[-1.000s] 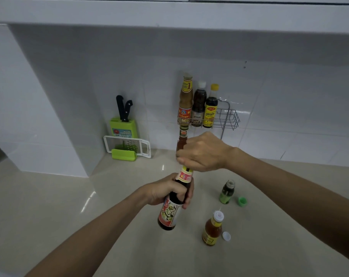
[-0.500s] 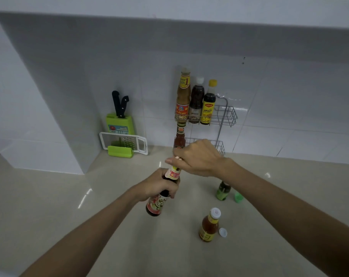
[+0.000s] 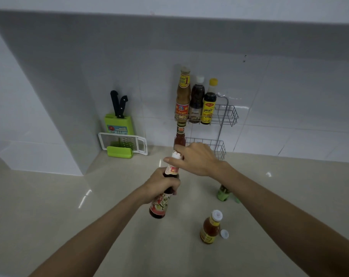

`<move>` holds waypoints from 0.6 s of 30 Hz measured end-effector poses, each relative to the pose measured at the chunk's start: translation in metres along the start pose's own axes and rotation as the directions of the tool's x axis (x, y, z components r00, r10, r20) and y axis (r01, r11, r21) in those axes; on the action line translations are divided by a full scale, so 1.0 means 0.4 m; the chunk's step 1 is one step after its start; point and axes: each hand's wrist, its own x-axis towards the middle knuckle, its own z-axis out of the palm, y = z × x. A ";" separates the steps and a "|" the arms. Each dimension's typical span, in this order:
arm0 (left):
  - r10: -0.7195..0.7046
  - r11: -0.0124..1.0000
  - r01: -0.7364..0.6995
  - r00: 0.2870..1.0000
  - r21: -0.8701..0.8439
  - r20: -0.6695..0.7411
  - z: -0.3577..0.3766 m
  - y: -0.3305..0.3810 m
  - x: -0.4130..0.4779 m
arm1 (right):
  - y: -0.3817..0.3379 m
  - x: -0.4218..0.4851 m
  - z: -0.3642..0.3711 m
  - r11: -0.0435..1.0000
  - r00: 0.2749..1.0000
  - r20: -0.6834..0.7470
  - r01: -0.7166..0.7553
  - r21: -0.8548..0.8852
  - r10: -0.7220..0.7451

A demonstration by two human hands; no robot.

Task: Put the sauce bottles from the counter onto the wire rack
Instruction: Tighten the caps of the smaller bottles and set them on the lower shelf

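A dark glass sauce bottle with a red picture label [image 3: 162,193] is held tilted above the middle of the beige worktop [image 3: 49,216], the left hand [image 3: 159,185] wrapped tight around its shoulder while the right hand [image 3: 195,159] pinches its white cap between fingertips. Toward the worktop's back edge stands a two-tier wire rack [image 3: 225,116] against the white tiled wall, three bottles on its upper shelf and a red-sauce bottle [image 3: 180,136] below. Near the right forearm stand a small amber bottle with a white cap [image 3: 210,227], a loose white cap [image 3: 224,234] just beside it, and a small green bottle [image 3: 223,193].
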 end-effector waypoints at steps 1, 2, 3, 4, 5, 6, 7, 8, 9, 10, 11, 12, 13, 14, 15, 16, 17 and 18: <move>-0.007 1.000 0.008 0.994 -0.003 0.112 -0.014 0.005 -0.003 | 0.007 -0.001 -0.002 0.998 0.998 -0.008 0.055 0.002 -0.055; -0.008 0.999 0.003 0.988 0.033 0.155 -0.017 0.006 -0.004 | 0.012 -0.003 -0.001 0.997 0.997 -0.020 0.072 0.027 -0.071; -0.006 0.997 -0.003 0.993 0.079 0.121 -0.011 0.006 -0.005 | 0.010 -0.001 0.007 0.994 0.998 -0.056 0.036 0.102 -0.031; 0.006 0.993 -0.008 1.000 0.121 0.018 0.002 0.005 -0.002 | 0.007 0.006 0.017 0.978 0.995 -0.084 -0.033 0.204 0.051; 0.032 0.987 -0.015 0.994 0.158 -0.107 0.013 0.005 0.000 | 0.001 0.017 0.023 0.950 0.985 -0.085 -0.122 0.288 0.152; 0.057 0.984 -0.025 0.983 0.177 -0.175 0.022 0.008 0.005 | -0.004 0.032 0.023 0.925 0.975 -0.073 -0.175 0.336 0.211; 0.063 0.987 -0.038 0.985 0.157 -0.158 0.022 0.008 0.010 | -0.004 0.046 0.018 0.917 0.974 -0.052 -0.187 0.352 0.218; 0.044 0.994 -0.037 0.997 0.101 -0.071 0.014 0.003 0.016 | 0.002 0.056 0.003 0.916 0.980 -0.019 -0.179 0.359 0.199; 0.013 0.999 -0.014 0.998 0.032 0.057 0.001 -0.004 0.017 | 0.014 0.065 -0.014 0.915 0.985 0.016 -0.163 0.368 0.169; -0.012 1.000 0.014 0.984 -0.012 0.176 -0.014 -0.012 0.013 | 0.028 0.070 -0.032 0.912 0.989 0.045 -0.147 0.382 0.141; -0.020 1.000 0.025 0.965 -0.017 0.262 -0.026 -0.024 0.006 | 0.044 0.074 -0.045 0.904 0.990 0.058 -0.142 0.404 0.130; -0.013 1.000 0.017 0.953 -0.010 0.303 -0.030 -0.039 0.004 | 0.061 0.075 -0.053 0.888 0.989 0.054 -0.149 0.435 0.139; -0.002 1.000 0.003 0.955 -0.003 0.296 -0.025 -0.053 0.001 | 0.074 0.077 -0.055 0.861 0.986 0.042 -0.163 0.482 0.164; 0.010 1.000 -0.010 0.969 -0.001 0.247 -0.014 -0.064 0.002 | 0.082 0.075 -0.053 0.817 0.979 0.032 -0.185 0.546 0.200; 0.021 1.000 -0.021 0.985 -0.005 0.172 -0.001 -0.073 0.008 | 0.086 0.072 -0.048 0.758 0.968 0.030 -0.213 0.616 0.248; 0.027 1.000 -0.028 0.996 0.002 0.087 0.012 -0.081 0.018 | 0.087 0.065 -0.039 0.687 0.953 0.041 -0.246 0.683 0.300; 0.027 0.999 -0.027 1.000 0.024 0.007 0.023 -0.087 0.030 | 0.085 0.054 -0.025 0.615 0.939 0.082 -0.284 0.735 0.335; 0.025 0.998 -0.022 0.998 0.054 -0.061 0.031 -0.092 0.043 | 0.083 0.040 -0.006 0.565 0.928 0.143 -0.327 0.758 0.345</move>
